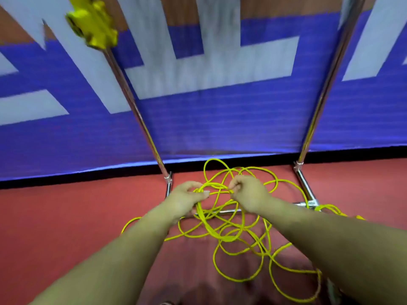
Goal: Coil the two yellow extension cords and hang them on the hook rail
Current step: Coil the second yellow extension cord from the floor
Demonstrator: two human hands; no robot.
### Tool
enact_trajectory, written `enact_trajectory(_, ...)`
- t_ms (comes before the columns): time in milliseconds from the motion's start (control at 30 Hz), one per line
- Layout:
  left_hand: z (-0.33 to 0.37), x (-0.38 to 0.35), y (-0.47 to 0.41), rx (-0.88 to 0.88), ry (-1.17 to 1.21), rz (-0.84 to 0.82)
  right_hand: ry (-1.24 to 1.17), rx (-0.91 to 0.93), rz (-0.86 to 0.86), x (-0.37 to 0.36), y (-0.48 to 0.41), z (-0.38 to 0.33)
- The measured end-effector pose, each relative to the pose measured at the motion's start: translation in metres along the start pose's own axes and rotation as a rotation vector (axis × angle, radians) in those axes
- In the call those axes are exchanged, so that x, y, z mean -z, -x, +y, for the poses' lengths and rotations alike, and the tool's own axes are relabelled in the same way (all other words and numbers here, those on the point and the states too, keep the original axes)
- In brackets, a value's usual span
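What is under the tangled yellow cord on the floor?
Red floor and the rack's chrome base bar show through the yellow cord loops. The right hand and its forearm hide a stretch of that bar.

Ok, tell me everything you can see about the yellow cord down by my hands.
The yellow cord is thin, bright and smooth, plastic-jacketed by the look. Most of it sprawls in loose tangled loops on the red floor, crossing the chrome rack's bottom bar. The left hand grips a bundle of gathered loops that hangs below it; the right hand pinches a single strand. One stretch trails off to the right. Whether this is one cord or two, I cannot tell.
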State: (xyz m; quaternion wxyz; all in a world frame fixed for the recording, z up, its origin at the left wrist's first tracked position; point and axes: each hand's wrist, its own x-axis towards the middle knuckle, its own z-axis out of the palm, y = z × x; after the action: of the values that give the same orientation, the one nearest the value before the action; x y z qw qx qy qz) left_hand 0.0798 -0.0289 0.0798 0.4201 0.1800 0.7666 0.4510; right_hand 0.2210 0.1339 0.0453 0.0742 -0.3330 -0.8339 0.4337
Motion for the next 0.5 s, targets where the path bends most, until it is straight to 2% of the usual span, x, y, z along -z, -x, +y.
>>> enact_trajectory(200, 0.119, 0.007, 0.121, -0.243, 0.227, -0.085, -0.036, 0.282, 0.124, 0.122, 0.058, -0.109)
enact_trajectory(300, 0.145, 0.008, 0.176, -0.336, 0.285, -0.109, -0.038, 0.4, 0.174, 0.156, 0.099, -0.142)
enact_trajectory(367, 0.152, 0.006, 0.2, -0.397, 0.308, -0.069, -0.02, 0.451, 0.22, 0.168, 0.127, -0.155)
enact_trajectory(433, 0.153, 0.002, 0.215, -0.447, 0.373, -0.018, -0.064, 0.492, 0.189, 0.169, 0.152, -0.158)
enact_trajectory(500, 0.151, -0.001, 0.22, -0.471, 0.489, 0.034, -0.118, 0.523, 0.051, 0.159, 0.17, -0.157)
